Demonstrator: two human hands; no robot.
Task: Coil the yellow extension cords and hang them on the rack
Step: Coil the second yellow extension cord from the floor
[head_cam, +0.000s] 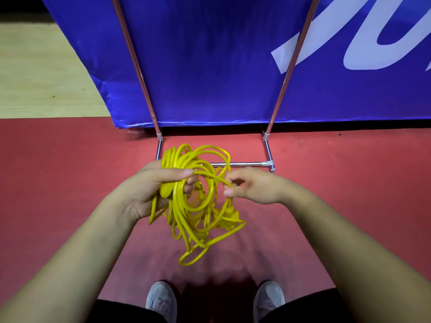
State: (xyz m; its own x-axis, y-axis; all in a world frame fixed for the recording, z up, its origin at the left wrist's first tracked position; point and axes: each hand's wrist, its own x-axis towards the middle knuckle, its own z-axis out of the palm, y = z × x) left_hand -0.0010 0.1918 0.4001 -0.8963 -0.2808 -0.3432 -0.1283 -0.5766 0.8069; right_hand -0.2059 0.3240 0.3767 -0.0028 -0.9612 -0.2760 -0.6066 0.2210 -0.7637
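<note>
The blue banner (210,66) filled the upper frame above the red floor (70,183), and the rack (288,66) stood before it. At center, the yellow extension cords (198,220) hung in a loose tangle. The left hand (161,185) was clamped round the bunched loops, and the right hand (251,187) pinched 1 strand. Pulling that strand could tighten a knot near what looked like a plug (233,215), or spill the unheld lower loops.

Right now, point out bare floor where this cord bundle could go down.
Bare red floor lies left and right of the rack base. Crowded: beneath the yellow extension cords, between that base and the grey shoes.
</note>
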